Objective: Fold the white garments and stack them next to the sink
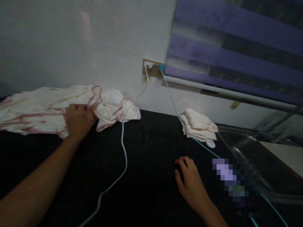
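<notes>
A crumpled white cloth [47, 94] with reddish-brown stripes, perhaps a garment, lies along the wall at the left. My left hand [79, 119] is on it with fingers curled closed, gripping a fold near its right part. My right hand [189, 178] is low over the black countertop [151, 151], holding nothing. Its fingers are bent, and the thumb is apart from them. Beyond it, by the wall, sits a pale folded cloth stack [199, 124], with a small white rounded object [210, 144] at its front corner.
From a wall socket [155, 67] run a white cable [122, 138], which passes over the striped cloth's right end, and a teal cable [172, 97], which crosses the folded stack. A pixelated patch [224, 171] hides something beside the sink [246, 151]. A purple blind [213, 53] hangs above.
</notes>
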Tool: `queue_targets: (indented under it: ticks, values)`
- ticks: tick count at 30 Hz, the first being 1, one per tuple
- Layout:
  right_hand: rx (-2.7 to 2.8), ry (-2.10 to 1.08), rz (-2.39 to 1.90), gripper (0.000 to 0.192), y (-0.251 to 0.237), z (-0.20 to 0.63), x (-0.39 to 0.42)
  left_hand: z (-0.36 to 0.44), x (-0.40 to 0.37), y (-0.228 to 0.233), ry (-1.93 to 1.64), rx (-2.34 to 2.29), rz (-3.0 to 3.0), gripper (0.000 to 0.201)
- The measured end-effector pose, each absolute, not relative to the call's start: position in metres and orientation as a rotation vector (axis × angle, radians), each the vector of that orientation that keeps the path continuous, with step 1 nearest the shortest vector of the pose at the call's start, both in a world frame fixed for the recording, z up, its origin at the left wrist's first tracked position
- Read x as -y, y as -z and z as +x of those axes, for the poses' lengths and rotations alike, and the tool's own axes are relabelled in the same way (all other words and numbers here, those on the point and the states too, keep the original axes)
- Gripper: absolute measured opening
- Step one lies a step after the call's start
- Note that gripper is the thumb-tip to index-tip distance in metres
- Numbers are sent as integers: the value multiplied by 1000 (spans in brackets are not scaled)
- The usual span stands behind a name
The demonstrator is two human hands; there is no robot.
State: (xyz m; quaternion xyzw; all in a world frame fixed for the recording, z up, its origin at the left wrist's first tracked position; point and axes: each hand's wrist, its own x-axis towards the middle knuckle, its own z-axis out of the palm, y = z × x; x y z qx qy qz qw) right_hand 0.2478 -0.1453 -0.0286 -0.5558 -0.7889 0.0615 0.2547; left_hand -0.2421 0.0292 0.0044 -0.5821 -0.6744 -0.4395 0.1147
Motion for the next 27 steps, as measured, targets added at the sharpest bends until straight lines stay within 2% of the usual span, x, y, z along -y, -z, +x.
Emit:
queue_targets:
  ticks: [3, 7, 12, 16, 18, 22, 25, 27]
  values:
    - [2158, -148, -1512, 25, 27, 246, 147, -217, -27, -20, 1233, 1764, -1611, 51]
    - [2166, -107, -1545, 24, 25, 244, 148, -151, -12, -28, 1209, 1530, -1839, 33]
    - [2183, -88, -1557, 24, 23, 244, 149, -45, 28, -8, 1160, 1194, -2444, 25]
    - [2184, -118, -1559, 23, 22, 244, 148, 1, 52, 7, 875, 1059, -2984, 28]
    - [2177, -132, -1562, 22, 22, 245, 148, 4, 55, 9, 836, 1057, -3061, 29]
    - [2168, -143, -1559, 22, 20, 245, 148, -18, 43, -4, 1088, 1205, -2945, 33]
    - [2161, -147, -1560, 22, 19, 246, 149, -60, 24, -22, 1186, 1585, -2503, 40]
    - [2159, -157, -1557, 22, 19, 246, 150, -96, 13, -28, 1003, 1863, -2028, 43]
